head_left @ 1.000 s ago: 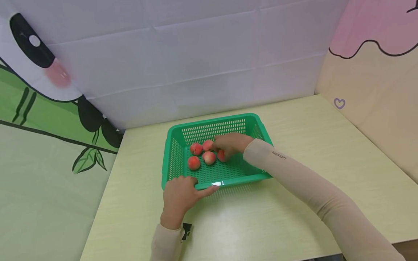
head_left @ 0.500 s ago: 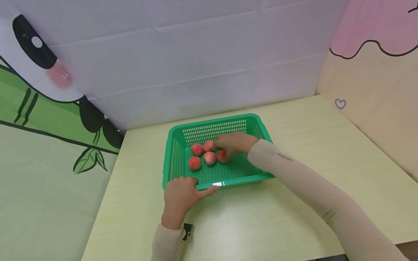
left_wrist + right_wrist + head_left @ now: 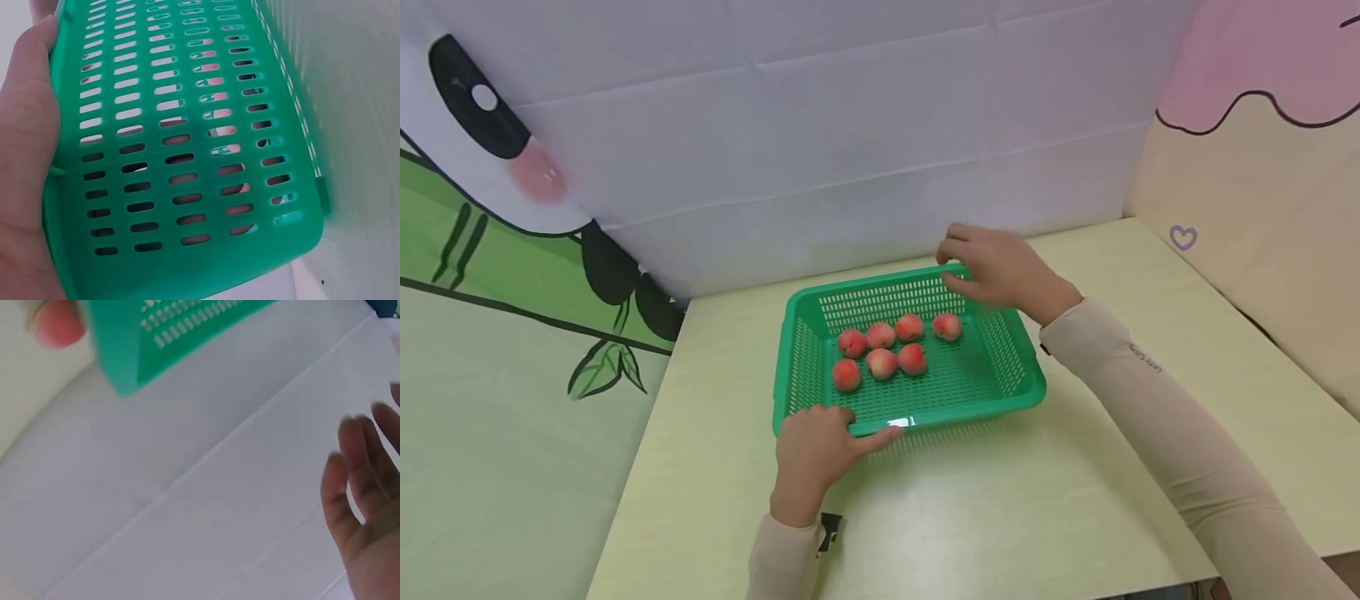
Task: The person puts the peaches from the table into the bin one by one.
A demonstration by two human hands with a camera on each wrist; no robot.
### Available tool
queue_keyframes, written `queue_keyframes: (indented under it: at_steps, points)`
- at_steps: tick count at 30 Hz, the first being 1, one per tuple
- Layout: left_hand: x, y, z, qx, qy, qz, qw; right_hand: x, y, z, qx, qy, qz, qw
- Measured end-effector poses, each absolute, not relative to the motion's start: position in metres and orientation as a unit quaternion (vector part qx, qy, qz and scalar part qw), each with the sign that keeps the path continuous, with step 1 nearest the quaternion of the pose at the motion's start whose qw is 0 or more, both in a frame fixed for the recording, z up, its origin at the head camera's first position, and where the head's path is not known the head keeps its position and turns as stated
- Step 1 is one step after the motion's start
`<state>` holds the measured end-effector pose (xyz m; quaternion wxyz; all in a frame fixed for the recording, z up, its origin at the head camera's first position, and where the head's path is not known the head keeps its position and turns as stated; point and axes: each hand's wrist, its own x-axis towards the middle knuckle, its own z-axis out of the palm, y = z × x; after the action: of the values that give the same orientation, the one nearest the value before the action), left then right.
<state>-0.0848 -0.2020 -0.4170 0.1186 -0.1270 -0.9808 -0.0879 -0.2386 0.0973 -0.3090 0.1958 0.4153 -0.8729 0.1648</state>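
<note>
A green slotted plastic basket (image 3: pixel 917 419) stands on the table with several red-and-cream peaches (image 3: pixel 882 364) on its floor. They sit in two rough rows toward the left, and one peach (image 3: pixel 947 327) is slightly apart on the right. My left hand (image 3: pixel 816 450) grips the front-left rim, thumb lying along the outside; in the left wrist view the same hand (image 3: pixel 25 144) is against the basket's slotted side (image 3: pixel 162 156). Above the back-right corner hovers my right hand (image 3: pixel 1000 265), holding nothing. Its loosely bent fingers (image 3: pixel 356 444) show in the right wrist view.
The pale table (image 3: pixel 715 500) extends around the basket. A white cloth wall (image 3: pixel 865 150) rises close behind it, with printed panels left and right. A dark object (image 3: pixel 829 532) is at my left wrist. In the right wrist view, a blurred reddish round thing (image 3: pixel 58 325) appears beside the basket.
My right hand has come up out of the basket, toward the back right. Two back-row peaches that it covered are now visible. My left hand and the basket have stayed in place.
</note>
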Motion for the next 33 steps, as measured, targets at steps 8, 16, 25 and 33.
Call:
queue_keyframes:
  at_steps: [8, 16, 25, 33]
  points:
    - [-0.085, -0.204, -0.419, -0.129, -0.980, -0.090, 0.122, -0.259, 0.132, -0.307, 0.329, -0.848, 0.238, 0.341]
    - [-0.086, -0.203, -0.418, -0.128, -0.980, -0.095, 0.118, -0.290, 0.165, -0.341, 0.187, -0.925, 0.264, 0.199]
    - [-0.085, -0.201, -0.417, -0.134, -0.979, -0.085, 0.129, -0.312, 0.173, -0.392, 0.206, -0.948, 0.242, 0.000]
    - [-0.085, -0.200, -0.416, -0.131, -0.979, -0.090, 0.127, -0.322, 0.167, -0.422, 0.232, -0.929, 0.283, -0.055]
